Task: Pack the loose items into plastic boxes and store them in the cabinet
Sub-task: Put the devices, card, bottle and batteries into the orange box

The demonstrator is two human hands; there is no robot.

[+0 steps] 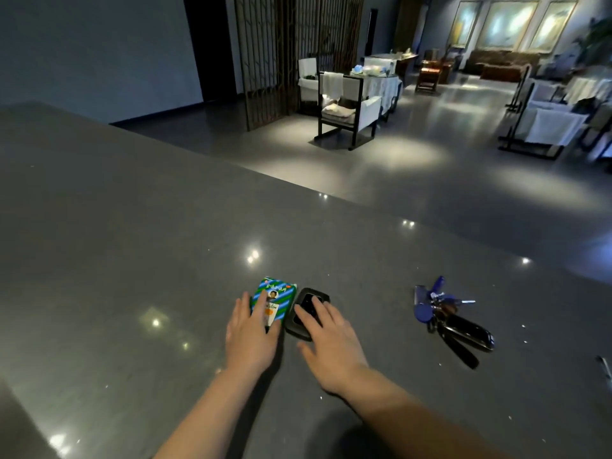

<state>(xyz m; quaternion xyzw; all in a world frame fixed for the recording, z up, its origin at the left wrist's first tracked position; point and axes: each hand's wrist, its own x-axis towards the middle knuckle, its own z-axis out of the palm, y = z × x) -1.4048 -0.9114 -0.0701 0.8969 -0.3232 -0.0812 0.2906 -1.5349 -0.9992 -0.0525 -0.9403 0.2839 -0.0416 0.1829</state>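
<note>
A small green and blue striped packet [280, 301] lies flat on the dark grey counter [132, 226]. My left hand [251, 332] rests on its near half, fingers spread over it. Right beside the packet lies a black car key fob [306, 304]. My right hand [331, 346] lies on the fob with spread fingers, covering its near end. Both items stay flat on the counter, and I cannot tell whether either hand grips its item. No plastic box or cabinet is in view.
A bunch of keys [447, 313] with blue tags and a black fob lies on the counter to the right. A small thin object [604, 366] shows at the right edge. Beyond the counter's far edge are a shiny floor, chairs [347, 107] and tables.
</note>
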